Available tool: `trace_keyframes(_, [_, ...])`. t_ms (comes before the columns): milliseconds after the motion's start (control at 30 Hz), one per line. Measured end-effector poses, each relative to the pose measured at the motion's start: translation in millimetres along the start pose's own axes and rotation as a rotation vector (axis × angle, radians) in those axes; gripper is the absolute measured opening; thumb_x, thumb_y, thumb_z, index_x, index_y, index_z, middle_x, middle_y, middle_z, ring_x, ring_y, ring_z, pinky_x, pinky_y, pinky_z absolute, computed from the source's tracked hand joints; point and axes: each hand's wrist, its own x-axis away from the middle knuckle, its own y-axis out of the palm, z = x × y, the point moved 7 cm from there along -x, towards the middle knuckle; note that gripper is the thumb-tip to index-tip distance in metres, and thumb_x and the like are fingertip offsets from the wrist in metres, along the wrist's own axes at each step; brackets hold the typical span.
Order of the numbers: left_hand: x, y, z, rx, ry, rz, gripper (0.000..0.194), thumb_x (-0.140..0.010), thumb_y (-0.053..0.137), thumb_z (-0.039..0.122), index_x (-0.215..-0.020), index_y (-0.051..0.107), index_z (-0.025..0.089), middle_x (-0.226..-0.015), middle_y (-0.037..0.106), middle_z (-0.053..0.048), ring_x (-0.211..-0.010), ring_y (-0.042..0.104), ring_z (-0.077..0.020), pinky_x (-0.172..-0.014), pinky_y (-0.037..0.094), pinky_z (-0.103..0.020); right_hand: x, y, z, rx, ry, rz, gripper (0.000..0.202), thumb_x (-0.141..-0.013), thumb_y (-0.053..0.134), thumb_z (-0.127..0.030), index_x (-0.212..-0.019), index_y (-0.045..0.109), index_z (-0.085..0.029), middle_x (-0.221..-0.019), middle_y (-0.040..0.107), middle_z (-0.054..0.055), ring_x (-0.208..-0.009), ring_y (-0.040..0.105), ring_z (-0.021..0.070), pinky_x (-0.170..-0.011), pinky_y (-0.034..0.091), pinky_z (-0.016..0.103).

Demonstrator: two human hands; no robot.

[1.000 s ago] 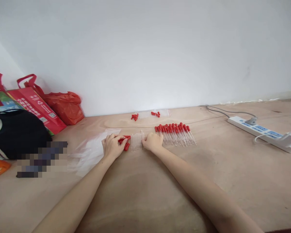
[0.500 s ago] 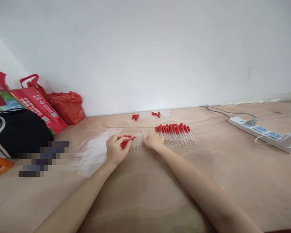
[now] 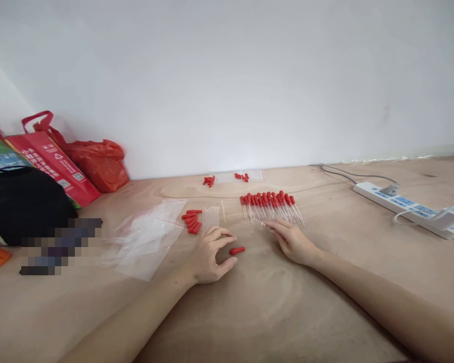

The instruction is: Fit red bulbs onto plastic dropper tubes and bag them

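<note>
My left hand (image 3: pixel 215 254) is open on the table, thumb and fingers apart around a single red rubber bulb (image 3: pixel 237 250) lying by their tips. Just beyond it are a small pile of red rubber bulbs (image 3: pixel 191 221) and a row of bare clear dropper tubes (image 3: pixel 211 217). One separate dropper tube (image 3: pixel 223 210) stands a little right of that row. My right hand (image 3: pixel 289 239) is open, fingers stretched out, its fingertips at the lower ends of the droppers with red bulbs (image 3: pixel 272 204) lined up side by side. It holds nothing that I can see.
Clear zip bags (image 3: pixel 147 237) lie left of the bulbs. More red bulbs (image 3: pixel 209 181) rest near another clear bag (image 3: pixel 223 177) by the wall. A white power strip (image 3: pixel 408 206) is at right; a red plastic bag (image 3: pixel 98 164) and a black bag (image 3: pixel 28 206) are at left.
My left hand has moved nearer and right, away from the bulb pile; one bulb now lies apart beside it. My right hand has moved right from the bare tubes to the bulbed droppers.
</note>
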Motion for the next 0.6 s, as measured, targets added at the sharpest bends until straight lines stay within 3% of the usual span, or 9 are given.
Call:
trace_keyframes(133, [-1, 13.1, -1, -0.027, 0.011, -0.004, 0.032, -0.070, 0.064, 0.038, -0.097, 0.064, 0.021, -0.107, 0.058, -0.008, -0.101, 0.050, -0.0257, -0.087, 0.040, -0.044, 2, 3, -13, 0.063, -0.068, -0.076, 0.026, -0.085, 0.033, -0.013, -0.101, 0.053, -0.017, -0.091, 0.059, 0.009, -0.080, 0.055, 0.0158, -0.071, 0.041, 0.032])
trace_keyframes(233, [-3, 19.8, -4, -0.023, -0.006, 0.024, 0.017, -0.080, 0.054, 0.030, -0.091, 0.065, 0.022, -0.101, 0.062, -0.006, -0.096, 0.053, -0.0214, -0.084, 0.041, -0.039, 0, 7, -22, 0.087, -0.103, -0.088, 0.020, -0.087, 0.037, -0.019, -0.093, 0.056, -0.017, -0.088, 0.061, 0.007, -0.079, 0.055, 0.0142, -0.074, 0.037, 0.032])
trace_keyframes(400, [-4, 18.4, -6, -0.012, -0.047, 0.056, 0.011, -0.085, 0.047, 0.023, -0.085, 0.058, 0.020, -0.087, 0.064, -0.001, -0.086, 0.055, -0.0176, -0.081, 0.039, -0.036, -1, 6, -28, 0.083, -0.129, -0.021, 0.019, -0.087, 0.041, -0.023, -0.086, 0.058, -0.018, -0.082, 0.064, 0.004, -0.075, 0.055, 0.0124, -0.075, 0.032, 0.032])
trace_keyframes(600, [-3, 17.4, -5, 0.016, -0.047, 0.057, 0.009, -0.087, 0.042, 0.021, -0.088, 0.051, 0.020, -0.086, 0.063, 0.001, -0.083, 0.057, -0.0149, -0.091, 0.030, -0.037, -1, 5, -33, 0.103, -0.142, 0.003, 0.017, -0.086, 0.042, -0.021, -0.087, 0.059, -0.018, -0.082, 0.065, 0.002, -0.073, 0.054, 0.0116, -0.073, 0.029, 0.031])
